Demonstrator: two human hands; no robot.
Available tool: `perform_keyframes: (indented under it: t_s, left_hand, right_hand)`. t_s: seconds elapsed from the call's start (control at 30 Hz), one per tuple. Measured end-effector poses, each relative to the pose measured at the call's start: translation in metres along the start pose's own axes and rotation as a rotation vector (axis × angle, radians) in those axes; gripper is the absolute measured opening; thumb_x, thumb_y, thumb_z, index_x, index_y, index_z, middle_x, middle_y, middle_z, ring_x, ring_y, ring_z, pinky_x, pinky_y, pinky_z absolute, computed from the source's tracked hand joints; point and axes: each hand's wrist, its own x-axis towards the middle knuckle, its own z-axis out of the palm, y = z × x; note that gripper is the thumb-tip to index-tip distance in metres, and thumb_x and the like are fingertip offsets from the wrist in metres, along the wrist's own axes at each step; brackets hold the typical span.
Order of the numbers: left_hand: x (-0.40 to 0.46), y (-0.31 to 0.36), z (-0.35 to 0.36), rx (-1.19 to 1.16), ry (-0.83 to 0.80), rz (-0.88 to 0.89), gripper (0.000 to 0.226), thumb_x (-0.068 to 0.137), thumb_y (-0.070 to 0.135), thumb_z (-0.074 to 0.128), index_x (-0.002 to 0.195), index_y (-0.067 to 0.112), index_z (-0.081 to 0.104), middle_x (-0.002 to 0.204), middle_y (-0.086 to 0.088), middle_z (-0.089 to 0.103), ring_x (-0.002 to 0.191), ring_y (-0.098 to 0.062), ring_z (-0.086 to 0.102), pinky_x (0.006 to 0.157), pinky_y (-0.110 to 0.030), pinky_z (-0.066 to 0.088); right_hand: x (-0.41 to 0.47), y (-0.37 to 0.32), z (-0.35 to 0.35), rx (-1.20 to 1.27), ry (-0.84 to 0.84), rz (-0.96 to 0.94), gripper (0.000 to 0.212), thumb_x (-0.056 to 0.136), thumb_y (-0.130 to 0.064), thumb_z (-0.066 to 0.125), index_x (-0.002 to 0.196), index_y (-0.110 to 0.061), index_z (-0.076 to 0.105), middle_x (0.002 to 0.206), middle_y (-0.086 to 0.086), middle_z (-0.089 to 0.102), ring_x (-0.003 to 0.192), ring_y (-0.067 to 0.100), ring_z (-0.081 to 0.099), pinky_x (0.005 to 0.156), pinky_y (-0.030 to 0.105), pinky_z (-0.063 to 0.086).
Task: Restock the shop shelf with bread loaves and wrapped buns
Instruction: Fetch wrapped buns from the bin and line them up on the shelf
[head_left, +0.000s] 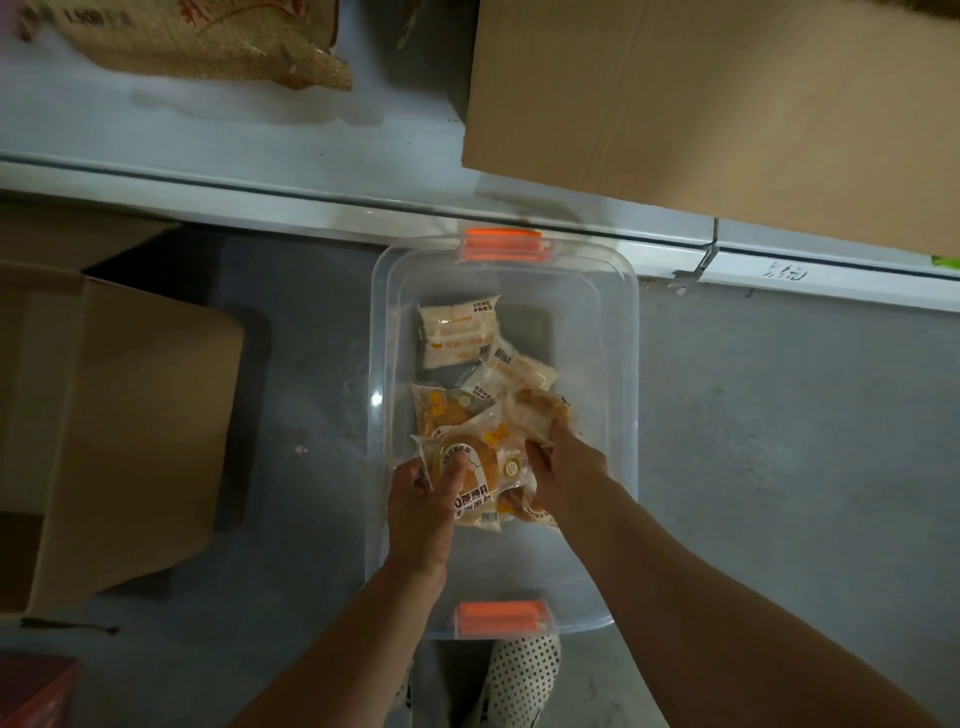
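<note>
A clear plastic bin (621, 374) with orange latches stands on the floor below me, holding several wrapped buns. My left hand (423, 512) grips a wrapped bun (480, 467) with an orange and white label, thumb on top of it. My right hand (563, 465) reaches into the bin beside it, fingers closed on another wrapped bun (537, 410) in clear film. A pale wrapped bread pack (457, 335) lies flat at the far end of the bin. The white shelf (260, 130) runs across the top of the view.
A large cardboard box (727, 104) sits on the shelf at the right, a sack of grain (208, 41) at the left. An open cardboard box (114, 431) stands on the grey floor left of the bin. My spotted shoes (519, 680) are at the bin's near end.
</note>
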Motion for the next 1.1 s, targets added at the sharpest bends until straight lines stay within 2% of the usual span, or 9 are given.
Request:
perform_keyframes:
  t_s: [0.2,0.3,0.47,0.57,0.67,0.83,0.9,1.0,1.1]
  left_hand:
    - [-0.026,0.030,-0.008,0.047,-0.014,0.018,0.035,0.089,0.041,0.071,0.106,0.011,0.061,0.098,-0.006,0.071,0.081,-0.011,0.067,0.052,-0.009,0.047]
    - [-0.048,0.055,-0.018,0.070,-0.014,0.027,0.035,0.090,0.042,0.070,0.106,0.012,0.062,0.097,-0.004,0.072,0.083,-0.013,0.069,0.058,-0.016,0.050]
    - [-0.091,0.099,-0.030,0.078,-0.032,0.034,0.018,0.093,0.036,0.068,0.094,0.020,0.059,0.091,-0.002,0.071,0.078,-0.011,0.068,0.059,-0.018,0.048]
    - [-0.121,0.128,-0.039,0.054,-0.048,0.044,0.038,0.090,0.044,0.071,0.102,0.010,0.061,0.091,-0.005,0.072,0.078,-0.014,0.069,0.059,-0.018,0.051]
    - [-0.150,0.156,-0.048,0.033,-0.065,0.041,0.067,0.068,0.070,0.075,0.101,0.013,0.065,0.092,-0.006,0.076,0.090,-0.027,0.073,0.084,-0.041,0.059]
    - [-0.204,0.212,-0.064,0.002,-0.079,0.053,0.030,0.090,0.044,0.071,0.097,0.015,0.066,0.093,-0.006,0.076,0.079,-0.015,0.073,0.072,-0.030,0.054]
    - [-0.230,0.235,-0.070,-0.015,-0.086,0.088,0.020,0.092,0.035,0.070,0.092,0.016,0.066,0.089,-0.005,0.076,0.068,-0.010,0.072,0.064,-0.026,0.054]
    - [-0.268,0.267,-0.081,-0.033,-0.137,0.127,0.016,0.094,0.030,0.067,0.091,0.014,0.065,0.079,-0.002,0.077,0.061,-0.006,0.072,0.056,-0.021,0.056]
    - [-0.312,0.301,-0.091,-0.034,-0.161,0.175,0.019,0.091,0.034,0.071,0.092,0.016,0.065,0.092,-0.008,0.075,0.074,-0.014,0.073,0.070,-0.029,0.059]
  right_hand:
    - [-0.024,0.001,-0.014,0.203,-0.166,-0.055,0.045,0.103,-0.020,0.056,0.144,-0.007,0.045,0.120,0.007,0.063,0.085,0.016,0.066,0.040,0.023,0.052]
    - [-0.057,-0.002,-0.026,0.361,-0.211,-0.085,0.055,0.098,-0.008,0.063,0.148,-0.020,0.045,0.115,0.013,0.068,0.091,0.021,0.071,0.048,0.030,0.057]
    - [-0.113,-0.015,-0.057,0.339,-0.315,-0.243,0.040,0.096,0.002,0.061,0.129,-0.022,0.061,0.121,0.012,0.065,0.100,0.025,0.070,0.071,0.030,0.061]
    - [-0.149,-0.023,-0.076,0.346,-0.385,-0.295,0.049,0.090,0.012,0.061,0.129,-0.018,0.061,0.123,0.015,0.066,0.104,0.029,0.070,0.085,0.035,0.061]
    - [-0.186,-0.031,-0.093,0.357,-0.442,-0.346,0.049,0.088,0.018,0.056,0.125,-0.014,0.062,0.120,0.017,0.067,0.101,0.030,0.071,0.095,0.041,0.057]
    - [-0.258,-0.038,-0.120,0.358,-0.495,-0.411,0.043,0.088,0.022,0.052,0.114,-0.010,0.063,0.110,0.017,0.068,0.099,0.031,0.069,0.090,0.039,0.057]
    - [-0.285,-0.039,-0.132,0.333,-0.551,-0.464,0.042,0.088,0.017,0.057,0.126,-0.001,0.058,0.118,0.022,0.065,0.108,0.037,0.064,0.089,0.037,0.057]
    - [-0.330,-0.040,-0.149,0.361,-0.623,-0.536,0.059,0.087,-0.017,0.077,0.136,0.004,0.052,0.132,0.025,0.060,0.122,0.043,0.059,0.096,0.040,0.053]
    - [-0.385,-0.049,-0.167,0.385,-0.586,-0.571,0.036,0.094,-0.032,0.065,0.116,-0.003,0.062,0.114,0.018,0.068,0.098,0.028,0.069,0.080,0.038,0.062]
